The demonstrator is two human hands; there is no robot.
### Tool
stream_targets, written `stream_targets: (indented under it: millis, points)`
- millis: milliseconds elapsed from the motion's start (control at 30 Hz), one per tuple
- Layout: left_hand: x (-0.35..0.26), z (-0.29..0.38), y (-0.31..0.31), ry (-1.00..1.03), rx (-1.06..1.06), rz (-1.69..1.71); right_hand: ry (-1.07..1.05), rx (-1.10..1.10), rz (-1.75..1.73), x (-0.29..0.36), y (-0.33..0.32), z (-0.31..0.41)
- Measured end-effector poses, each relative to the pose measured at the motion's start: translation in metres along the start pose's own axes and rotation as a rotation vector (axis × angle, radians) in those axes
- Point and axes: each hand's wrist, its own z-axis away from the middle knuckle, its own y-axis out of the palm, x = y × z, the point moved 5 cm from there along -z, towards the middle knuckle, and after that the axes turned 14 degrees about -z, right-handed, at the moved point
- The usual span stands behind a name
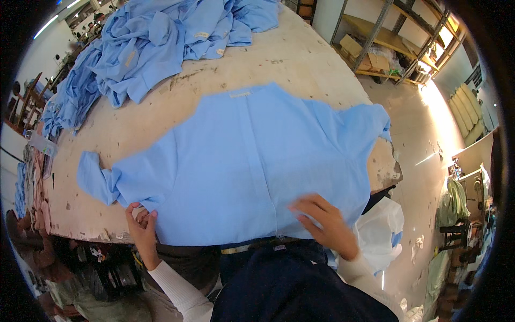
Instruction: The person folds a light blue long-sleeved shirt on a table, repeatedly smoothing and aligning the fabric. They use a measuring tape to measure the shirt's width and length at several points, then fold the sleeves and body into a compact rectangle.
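Note:
A light blue shirt-like garment point(225, 169) lies spread on the worktable, its neck edge with a small pale label point(240, 95) pointing away from me. A lengthwise fold or placket runs down its middle, and both sleeves spread outward, the left one point(96, 177) crumpled. My left hand point(141, 227) is at the garment's edge below that sleeve. Its thumb and forefinger are apart and touch the cloth; whether fabric is pinched among the curled fingers is unclear. Over the lower right part of the garment is my right hand point(326, 225), motion-blurred, fingers spread, holding nothing.
A heap of similar blue garments point(141, 48) covers the far left of the stained worktable point(305, 64). A plastic bottle point(40, 143) is near the left edge. To the right stand metal shelving point(374, 36) with cartons and, beside me, a white plastic bag point(382, 233).

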Motion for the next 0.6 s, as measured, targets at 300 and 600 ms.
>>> stream_targets:
  millis: [300, 600]
  points:
    - [0.007, 0.001, -0.001, -0.046, -0.056, -0.047, 0.608, 0.729, -0.143, -0.102, 0.038, 0.200]
    - [-0.019, 0.004, 0.009, 0.064, -0.018, -0.326, 0.547, 0.756, -0.150, -0.075, 0.046, 0.117]
